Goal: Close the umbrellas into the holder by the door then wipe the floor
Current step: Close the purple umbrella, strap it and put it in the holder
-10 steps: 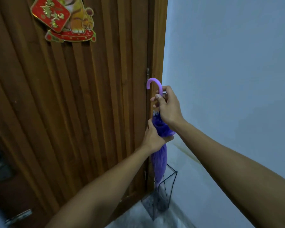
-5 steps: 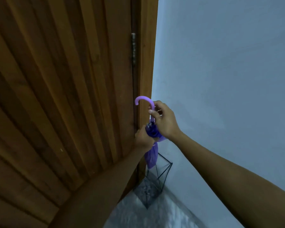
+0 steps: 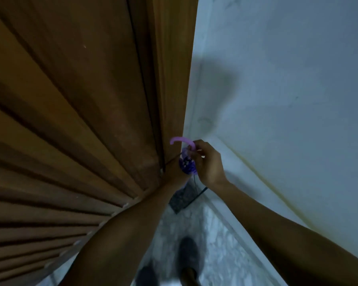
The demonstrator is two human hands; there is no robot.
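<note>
Purple umbrella folded, long axis approx vertical, tip down in wire holder at floor corner btw door and wall. Right hand pinching shaft under hook handle. Left hand mostly hidden, prob wrapped on canopy, can't tell. Next move imo: straight down.

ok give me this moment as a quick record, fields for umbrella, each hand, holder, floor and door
umbrella: purple, closed, curved handle on top, standing down into the holder
right hand: gripping the umbrella just under the handle
left hand: mostly hidden behind the umbrella, wrist beside it; grip cannot be told
holder: black wire frame in the corner between door and wall
floor: pale, mottled; wiping not begun
door: brown wood, slatted
</note>
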